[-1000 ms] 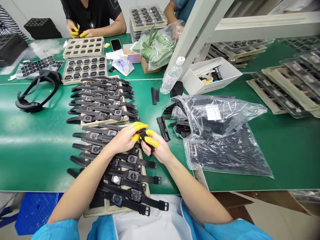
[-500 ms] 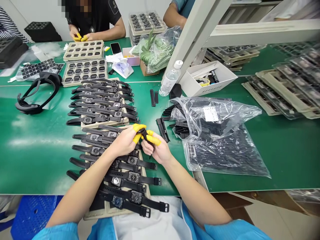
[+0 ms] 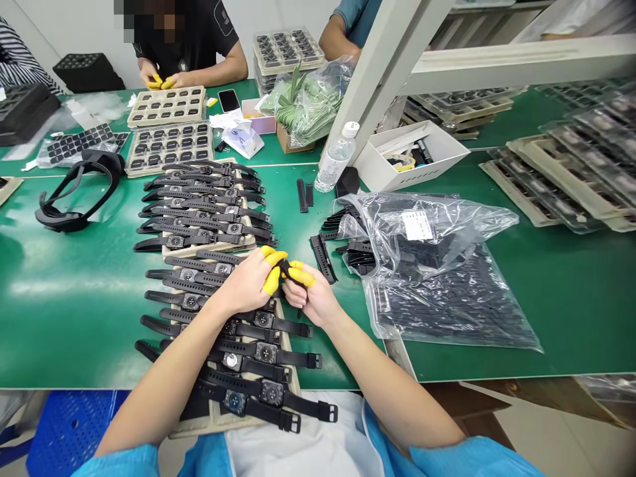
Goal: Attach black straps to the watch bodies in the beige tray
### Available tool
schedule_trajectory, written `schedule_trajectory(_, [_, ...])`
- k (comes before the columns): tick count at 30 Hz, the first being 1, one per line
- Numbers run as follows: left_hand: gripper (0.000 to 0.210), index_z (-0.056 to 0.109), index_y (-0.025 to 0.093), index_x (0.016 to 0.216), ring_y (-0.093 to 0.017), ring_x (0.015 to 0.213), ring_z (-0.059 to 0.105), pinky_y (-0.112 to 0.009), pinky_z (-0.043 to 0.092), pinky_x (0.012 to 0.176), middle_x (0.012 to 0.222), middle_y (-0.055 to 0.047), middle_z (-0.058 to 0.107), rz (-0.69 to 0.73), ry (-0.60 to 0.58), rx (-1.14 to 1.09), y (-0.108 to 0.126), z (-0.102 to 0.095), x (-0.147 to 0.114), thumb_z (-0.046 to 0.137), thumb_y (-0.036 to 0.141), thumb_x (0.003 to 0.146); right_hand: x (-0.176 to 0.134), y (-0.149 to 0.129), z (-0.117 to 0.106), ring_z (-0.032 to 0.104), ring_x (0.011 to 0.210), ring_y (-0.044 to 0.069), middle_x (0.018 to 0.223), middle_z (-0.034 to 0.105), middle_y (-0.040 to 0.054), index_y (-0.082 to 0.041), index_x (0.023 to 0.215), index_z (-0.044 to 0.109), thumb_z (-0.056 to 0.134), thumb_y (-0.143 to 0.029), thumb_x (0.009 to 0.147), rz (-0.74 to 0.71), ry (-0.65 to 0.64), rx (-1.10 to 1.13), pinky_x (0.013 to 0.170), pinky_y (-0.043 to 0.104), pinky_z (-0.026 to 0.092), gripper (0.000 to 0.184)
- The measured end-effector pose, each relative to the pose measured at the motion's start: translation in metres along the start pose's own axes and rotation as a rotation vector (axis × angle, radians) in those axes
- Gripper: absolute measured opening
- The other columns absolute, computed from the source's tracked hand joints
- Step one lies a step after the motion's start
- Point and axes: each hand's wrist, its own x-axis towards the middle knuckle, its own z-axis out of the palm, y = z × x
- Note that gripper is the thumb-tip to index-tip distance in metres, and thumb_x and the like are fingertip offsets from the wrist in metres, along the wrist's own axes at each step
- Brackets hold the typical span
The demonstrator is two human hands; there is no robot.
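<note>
Yellow finger cots cover several fingertips on both of my hands. My left hand is closed in a pinch on a small black watch, mostly hidden by the fingers. Against it, my right hand grips a black watch strap, its lower part inside the curled fingers. Both hands are over the right edge of a beige tray. Strapped watches lie in rows across this tray, backs up. Behind it, another tray bears more strapped watches. Loose black straps lie just beyond my right hand.
Clear plastic bags of black straps lie at right. A water bottle and a white box stand by a slanted post. A black headband-like frame is at left. Across the table, a person's hands work behind watch trays.
My fingers have shifted slightly around the watch and strap, and the dark piece between them has turned a little. The camera view has moved slightly.
</note>
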Motion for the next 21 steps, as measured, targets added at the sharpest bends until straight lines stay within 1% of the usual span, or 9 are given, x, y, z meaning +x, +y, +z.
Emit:
schedule_trajectory(4, [0.035,0.061,0.012,0.129,-0.028,0.109,0.061,-0.045,0.056,0.099,0.119,-0.016,0.064,-0.02,-0.058,0.157,0.0033,0.0001,0.0021,0.045,0.021,0.099,0.0008,0.0021,-0.0011,0.022,0.039,0.007,0.047,0.035,-0.0125,-0.023,0.081,0.048,0.076,-0.048,0.088,0.013,0.021,-0.023,0.038,0.019,0.018,0.038])
schedule_trajectory(7, [0.034,0.062,0.013,0.126,-0.029,0.11,0.061,-0.047,0.056,0.1,0.117,-0.016,0.064,-0.017,-0.082,0.178,0.0041,-0.0019,0.0017,0.046,0.021,0.097,0.0008,0.0039,-0.0021,0.022,0.04,0.007,0.047,0.035,-0.0127,-0.024,0.082,0.048,0.076,-0.049,0.089,0.013,0.013,-0.045,0.039,0.019,0.018,0.038])
schedule_trajectory(11, [0.035,0.061,0.014,0.127,-0.026,0.11,0.063,-0.045,0.056,0.101,0.117,-0.014,0.066,0.004,-0.05,0.013,0.0025,-0.0049,-0.0003,0.037,0.022,0.103,0.0003,0.0064,-0.0019,0.022,0.039,0.008,0.046,0.036,-0.0127,-0.024,0.084,0.049,0.077,-0.05,0.088,-0.013,-0.002,-0.079,0.039,0.02,0.02,0.038])
schedule_trajectory(13, [0.036,0.059,0.015,0.131,-0.025,0.113,0.064,-0.044,0.055,0.103,0.121,-0.014,0.066,-0.001,-0.03,-0.071,0.0006,-0.0057,-0.0014,0.036,0.025,0.106,0.0005,0.0066,-0.0013,0.024,0.039,0.008,0.046,0.038,-0.0122,-0.024,0.085,0.05,0.077,-0.051,0.087,-0.032,-0.003,-0.091,0.039,0.02,0.022,0.038])
schedule_trajectory(15, [0.036,0.055,0.016,0.137,-0.025,0.118,0.064,-0.042,0.054,0.104,0.127,-0.014,0.066,-0.04,-0.008,-0.138,-0.0012,-0.0055,-0.0021,0.042,0.027,0.105,0.0009,0.0056,-0.001,0.028,0.04,0.009,0.047,0.041,-0.0111,-0.024,0.087,0.052,0.076,-0.053,0.088,-0.056,0.004,-0.101,0.04,0.021,0.025,0.037])
schedule_trajectory(17, [0.039,0.054,0.017,0.14,-0.024,0.117,0.066,-0.039,0.055,0.102,0.129,-0.013,0.067,-0.093,0.025,-0.209,-0.0017,-0.0042,-0.002,0.052,0.028,0.102,0.0005,0.0037,-0.0014,0.032,0.041,0.01,0.05,0.046,-0.0096,-0.024,0.092,0.055,0.075,-0.055,0.089,-0.087,0.013,-0.126,0.042,0.022,0.029,0.037])
schedule_trajectory(19, [0.031,0.061,0.018,0.128,-0.022,0.107,0.069,-0.036,0.056,0.095,0.117,-0.01,0.071,-0.125,0.086,-0.271,-0.0001,-0.0021,-0.0008,0.059,0.031,0.1,-0.0011,0.0015,-0.0024,0.035,0.042,0.01,0.053,0.048,-0.0082,-0.023,0.096,0.058,0.074,-0.057,0.09,-0.099,0.016,-0.157,0.042,0.023,0.031,0.038])
schedule_trajectory(21, [0.022,0.068,0.018,0.109,-0.022,0.099,0.068,-0.035,0.056,0.092,0.104,-0.009,0.071,-0.113,0.176,-0.327,0.003,0.0005,0.0016,0.063,0.037,0.1,-0.0036,-0.0008,-0.0038,0.033,0.041,0.01,0.053,0.046,-0.008,-0.022,0.095,0.059,0.072,-0.058,0.091,-0.049,-0.009,-0.167,0.041,0.023,0.028,0.038])
